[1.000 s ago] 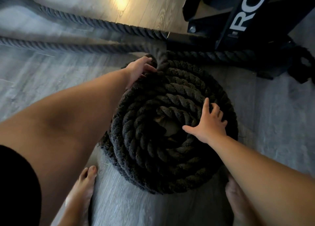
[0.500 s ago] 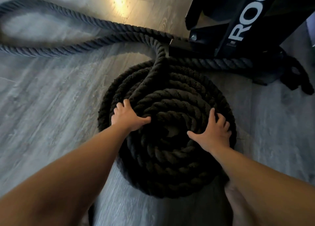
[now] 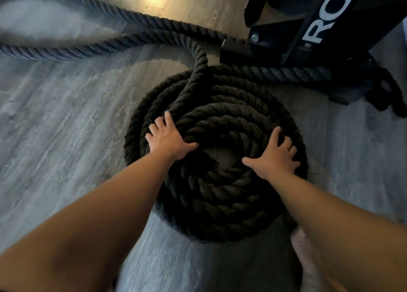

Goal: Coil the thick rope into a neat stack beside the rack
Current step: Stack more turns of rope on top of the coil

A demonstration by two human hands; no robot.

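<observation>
A thick dark rope lies wound into a round stacked coil (image 3: pixel 220 192) on the grey floor, just in front of the black rack (image 3: pixel 308 16). My left hand (image 3: pixel 167 140) presses flat on the coil's left top, fingers spread. My right hand (image 3: pixel 275 157) rests flat on the right top, thumb pointing inward. A loose length of rope (image 3: pixel 199 56) climbs off the coil's far side and runs away to the left along the floor. The coil's centre shows a small gap of floor.
Another stretch of rope (image 3: pixel 286 73) lies along the rack's base to the right, ending in a dark tangle (image 3: pixel 387 93). Two loose runs of rope (image 3: pixel 66 49) cross the floor at the upper left. Bare grey floor (image 3: pixel 55 137) spreads to the left.
My left hand came from the coil's far edge to its left top, laying the loose rope over the coil. My right hand stays on the right side. The view shifted slightly.
</observation>
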